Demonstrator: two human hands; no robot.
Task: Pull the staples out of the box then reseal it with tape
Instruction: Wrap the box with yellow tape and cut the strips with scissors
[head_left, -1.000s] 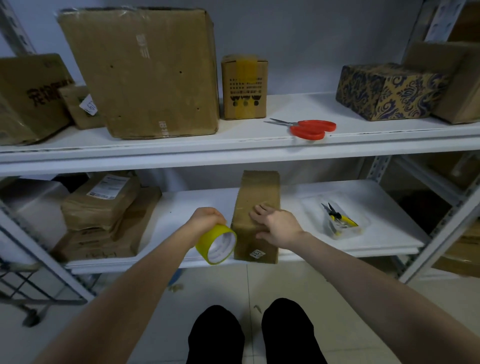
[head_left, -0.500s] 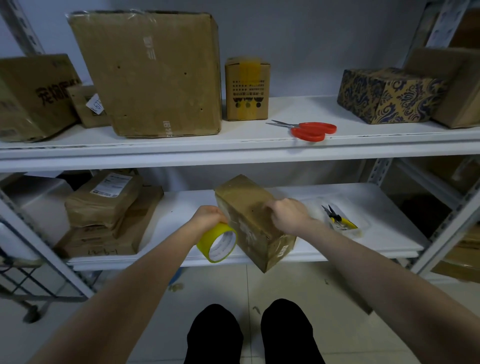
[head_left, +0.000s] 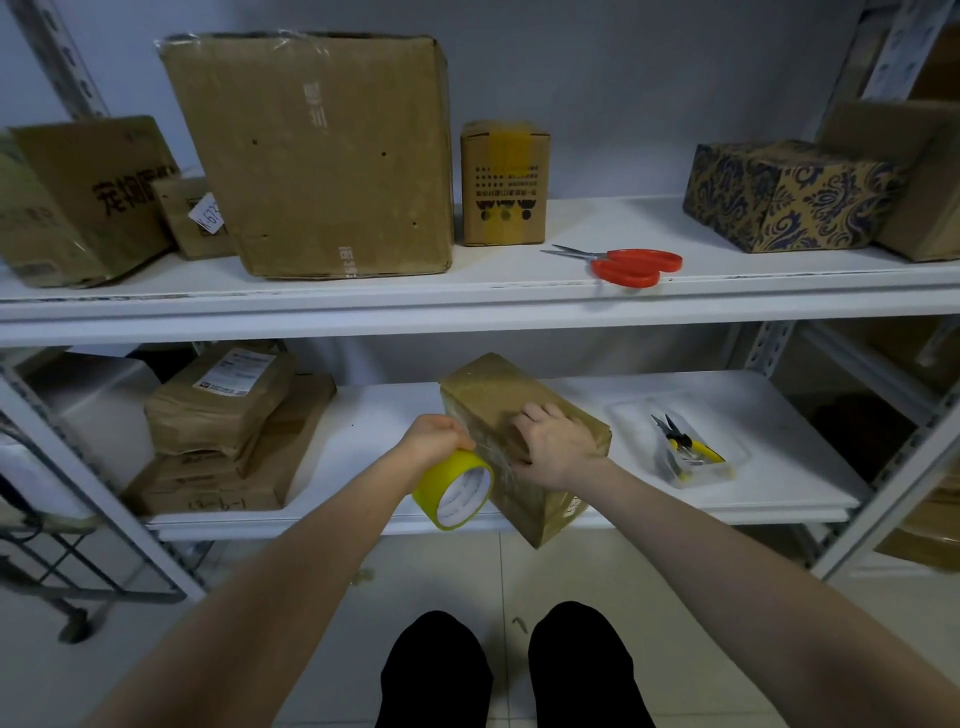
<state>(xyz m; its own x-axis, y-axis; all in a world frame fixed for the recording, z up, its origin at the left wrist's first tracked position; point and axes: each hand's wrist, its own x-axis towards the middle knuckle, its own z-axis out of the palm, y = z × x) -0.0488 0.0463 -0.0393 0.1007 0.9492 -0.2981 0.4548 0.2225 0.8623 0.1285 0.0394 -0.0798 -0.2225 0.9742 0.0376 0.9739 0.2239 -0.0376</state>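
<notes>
The brown box (head_left: 491, 387) lies turned at an angle on the lower shelf (head_left: 779, 467), its near end jutting past the shelf's front edge. The right hand (head_left: 553, 449) holds it from above, bent fingers (head_left: 540, 414) clamped on its top and the thumb on its side, while the left hand (head_left: 434, 439), just beside its left face, has its fingers closed round a yellow roll of tape (head_left: 451, 486). To the right sits a clear tray (head_left: 631, 415) holding pliers (head_left: 685, 447), to the left stacked parcels (head_left: 218, 410), and red scissors (head_left: 631, 265) lie on the upper shelf (head_left: 363, 306).
</notes>
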